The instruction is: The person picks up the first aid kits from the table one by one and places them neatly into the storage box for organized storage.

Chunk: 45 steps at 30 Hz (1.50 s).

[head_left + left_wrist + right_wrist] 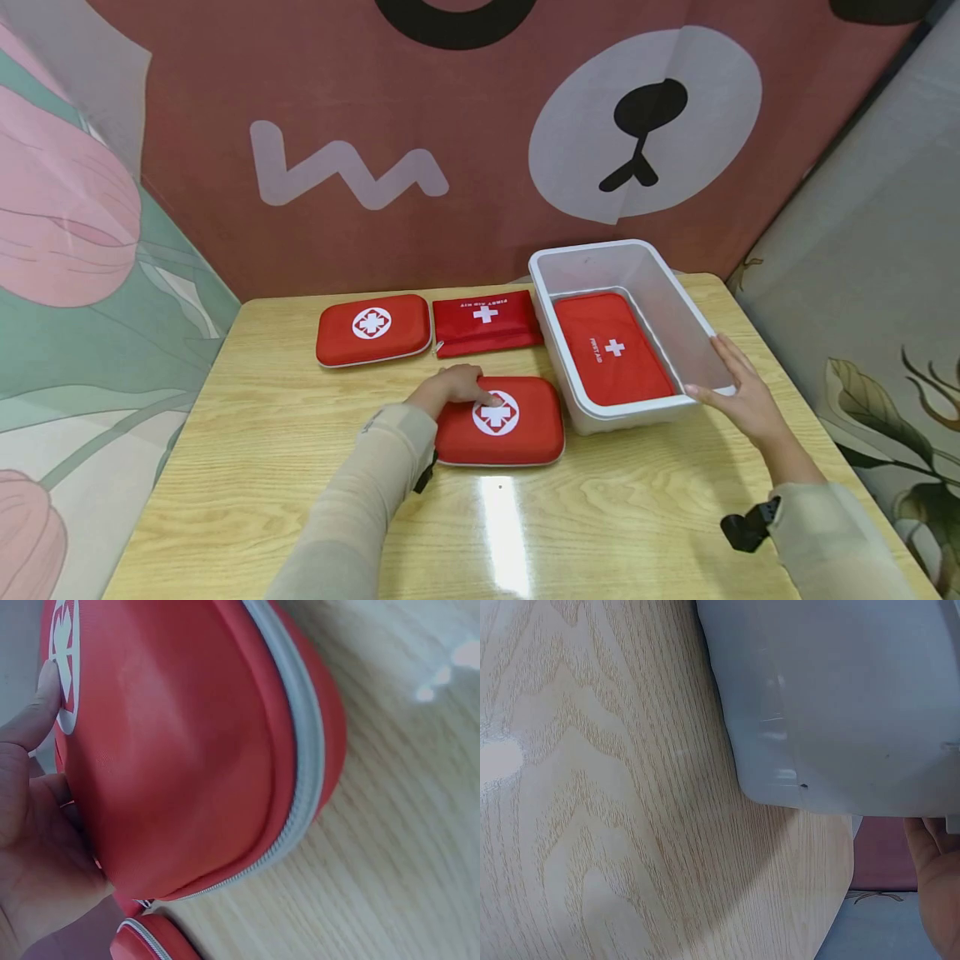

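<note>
At the frame's centre, the left hand (453, 387) is gripping a red case (528, 433) on the tabletop (262, 467), its thumb pressing beside the white emblem (502, 422); the other fingers are curling partly out of sight, so their spacing cannot be told. The padded shell is probably proving light, fairly stiff and slightly slick, its sides above the zipper (309, 742) offering the surest hold. Right of centre, the right hand (742, 404) is pinching the white bin's (678, 333) near-right corner between thumb and fingers.
</note>
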Available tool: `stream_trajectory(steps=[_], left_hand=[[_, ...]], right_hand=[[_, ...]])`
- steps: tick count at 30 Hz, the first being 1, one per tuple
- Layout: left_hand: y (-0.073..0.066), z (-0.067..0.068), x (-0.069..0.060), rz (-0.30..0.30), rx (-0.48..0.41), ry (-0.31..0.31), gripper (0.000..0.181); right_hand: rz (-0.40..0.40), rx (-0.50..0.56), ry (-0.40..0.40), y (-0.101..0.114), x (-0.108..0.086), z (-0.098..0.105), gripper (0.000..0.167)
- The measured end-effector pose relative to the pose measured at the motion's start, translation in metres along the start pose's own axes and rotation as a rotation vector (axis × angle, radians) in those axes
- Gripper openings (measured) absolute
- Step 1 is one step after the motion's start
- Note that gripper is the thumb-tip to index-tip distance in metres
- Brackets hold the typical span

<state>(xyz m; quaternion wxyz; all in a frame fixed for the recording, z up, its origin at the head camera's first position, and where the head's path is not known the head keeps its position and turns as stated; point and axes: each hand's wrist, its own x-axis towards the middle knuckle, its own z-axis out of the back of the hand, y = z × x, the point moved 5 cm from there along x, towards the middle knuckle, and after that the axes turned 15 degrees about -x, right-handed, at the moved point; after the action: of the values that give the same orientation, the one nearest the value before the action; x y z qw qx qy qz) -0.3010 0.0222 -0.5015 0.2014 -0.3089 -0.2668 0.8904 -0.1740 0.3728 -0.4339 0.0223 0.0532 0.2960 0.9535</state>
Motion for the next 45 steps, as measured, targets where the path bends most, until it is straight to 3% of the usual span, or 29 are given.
stream_trajectory(steps=[11, 16, 25, 30, 33, 38, 45], left_hand=[[0.008, 0.002, -0.002, -0.006, -0.129, -0.003, 0.043], [0.008, 0.004, -0.004, 0.003, -0.136, 0.016, 0.044], [0.017, -0.002, -0.015, 0.089, -0.282, 0.161, 0.057], [0.020, -0.003, -0.020, 0.130, -0.458, 0.222, 0.059], [0.021, -0.005, -0.023, 0.156, -0.539, 0.270, 0.049], [0.024, -0.005, -0.028, 0.158, -0.581, 0.318, 0.028], [0.027, -0.004, -0.034, 0.111, -0.625, 0.339, 0.020]], right_hand=[[-0.009, 0.019, 0.008, 0.000, -0.002, 0.000, 0.083], [-0.006, 0.016, 0.003, -0.002, -0.003, 0.000, 0.083], [-0.003, 0.030, 0.000, -0.002, -0.003, 0.000, 0.083], [-0.003, 0.024, -0.001, -0.002, -0.003, 0.000, 0.083], [-0.002, 0.019, -0.003, -0.002, -0.002, 0.000, 0.083], [-0.003, 0.017, -0.001, -0.002, -0.002, 0.000, 0.083], [-0.011, 0.013, 0.004, -0.002, 0.001, 0.000, 0.084]])
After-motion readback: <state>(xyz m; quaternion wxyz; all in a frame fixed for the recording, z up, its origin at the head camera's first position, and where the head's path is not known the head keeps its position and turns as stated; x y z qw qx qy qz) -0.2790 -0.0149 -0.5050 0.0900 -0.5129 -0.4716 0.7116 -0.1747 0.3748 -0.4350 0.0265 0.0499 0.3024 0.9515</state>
